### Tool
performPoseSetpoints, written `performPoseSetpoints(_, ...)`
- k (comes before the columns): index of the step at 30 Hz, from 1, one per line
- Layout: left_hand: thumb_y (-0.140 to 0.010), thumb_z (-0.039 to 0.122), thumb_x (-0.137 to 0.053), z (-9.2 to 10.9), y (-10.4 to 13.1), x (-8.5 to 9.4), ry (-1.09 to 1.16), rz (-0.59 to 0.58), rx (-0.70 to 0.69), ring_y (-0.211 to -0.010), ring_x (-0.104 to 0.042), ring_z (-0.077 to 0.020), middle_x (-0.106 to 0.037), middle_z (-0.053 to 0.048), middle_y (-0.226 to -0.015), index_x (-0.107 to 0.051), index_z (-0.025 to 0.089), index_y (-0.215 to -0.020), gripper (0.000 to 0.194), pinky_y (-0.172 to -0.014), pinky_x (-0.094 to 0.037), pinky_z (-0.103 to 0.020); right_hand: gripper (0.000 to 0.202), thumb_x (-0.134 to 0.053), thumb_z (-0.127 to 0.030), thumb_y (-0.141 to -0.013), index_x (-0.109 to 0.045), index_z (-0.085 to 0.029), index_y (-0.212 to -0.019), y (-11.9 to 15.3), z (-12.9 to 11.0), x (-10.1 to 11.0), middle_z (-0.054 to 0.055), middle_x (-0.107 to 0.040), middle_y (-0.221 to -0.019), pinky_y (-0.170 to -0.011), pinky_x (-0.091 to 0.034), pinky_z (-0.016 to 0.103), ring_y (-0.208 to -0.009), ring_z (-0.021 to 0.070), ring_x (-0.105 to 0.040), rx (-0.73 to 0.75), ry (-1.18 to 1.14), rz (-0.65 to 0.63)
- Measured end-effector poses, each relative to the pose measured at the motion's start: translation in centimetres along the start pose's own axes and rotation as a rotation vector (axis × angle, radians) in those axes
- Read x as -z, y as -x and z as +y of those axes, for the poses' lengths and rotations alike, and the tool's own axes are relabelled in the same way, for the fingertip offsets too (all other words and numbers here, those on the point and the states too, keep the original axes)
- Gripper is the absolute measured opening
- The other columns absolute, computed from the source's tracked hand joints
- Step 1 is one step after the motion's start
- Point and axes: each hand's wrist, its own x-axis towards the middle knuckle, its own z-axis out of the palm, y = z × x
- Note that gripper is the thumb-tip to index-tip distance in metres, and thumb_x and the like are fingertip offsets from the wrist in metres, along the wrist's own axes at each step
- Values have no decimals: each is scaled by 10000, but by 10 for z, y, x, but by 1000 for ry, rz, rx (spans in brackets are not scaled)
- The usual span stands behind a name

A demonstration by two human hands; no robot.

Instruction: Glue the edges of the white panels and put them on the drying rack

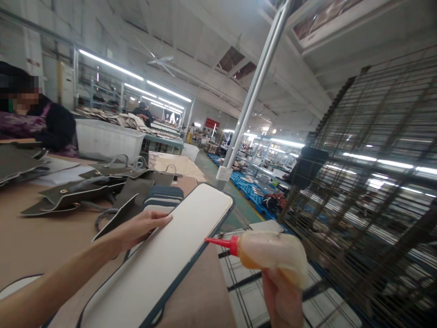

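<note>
My left hand (153, 223) grips the left edge of a long white panel (164, 255) with a dark border and rounded corners, thumb on its face. The panel is tilted above the table. My right hand (285, 296) is wrapped round a translucent glue bottle (273, 255) holding amber liquid. The bottle lies nearly level, and its red nozzle (220, 242) points left, with the tip at the panel's right edge. A stack of dark-edged panels (164, 196) sits just behind my left hand.
Dark olive bag pieces with handles (75, 193) cover the brown table (30, 232) on the left. A wire rack (372, 182) rises on the right; white panels (327, 310) lie on wire mesh below. Beyond the table stand a white bin (109, 139), a metal post (256, 86) and a seated person (58, 120).
</note>
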Motion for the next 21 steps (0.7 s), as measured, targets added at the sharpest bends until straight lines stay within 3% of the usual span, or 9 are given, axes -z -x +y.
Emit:
performPoseSetpoints(6, -619, 491, -817, 2, -1, -1, -14, 26, 0, -637, -672, -162, -787, -37, -787, -784, 202, -886, 395, -496, -477, -190, 634, -856, -178, -552, -653, -247, -1149, -3, 10, 19, 51, -770, -907, -729, -605, 325, -775, 220, -729, -47, 35, -90)
performPoseSetpoints(9, -596, 510, -824, 2, -3, -1, -17, 15, 4, -619, -665, -156, -783, -36, -773, -778, 188, -843, 409, -514, -486, -199, 658, -853, -162, -562, -635, -260, -1175, -2, 13, 23, 46, -772, -908, -721, -603, 300, -796, 216, -730, -75, 47, -77)
performPoseSetpoints(13, -556, 508, -842, 3, -6, -1, 2, 31, 6, -602, -663, -164, -775, -40, -743, -768, 165, -824, 441, -528, -490, -220, 683, -839, -167, -598, -598, -287, -1226, 7, 9, 17, 42, -761, -1024, -741, -600, 302, -846, 218, -725, -69, 74, -134)
performPoseSetpoints(17, -506, 490, -867, 5, -7, -4, 46, 60, 2, -609, -670, -179, -773, -49, -725, -761, 152, -778, 446, -553, -500, -244, 636, -851, -174, -581, -628, -286, -1166, 18, 1, 8, 1, -768, -958, -758, -585, 255, -823, 184, -723, -125, 50, -79)
performPoseSetpoints(21, -473, 492, -877, 5, -8, -5, 64, 102, -1, -587, -654, -168, -763, -42, -685, -756, 151, -734, 446, -533, -478, -236, 733, -861, -197, -561, -580, -284, -1232, 22, 1, 8, 5, -776, -879, -719, -599, 284, -768, 206, -730, -144, 58, -98)
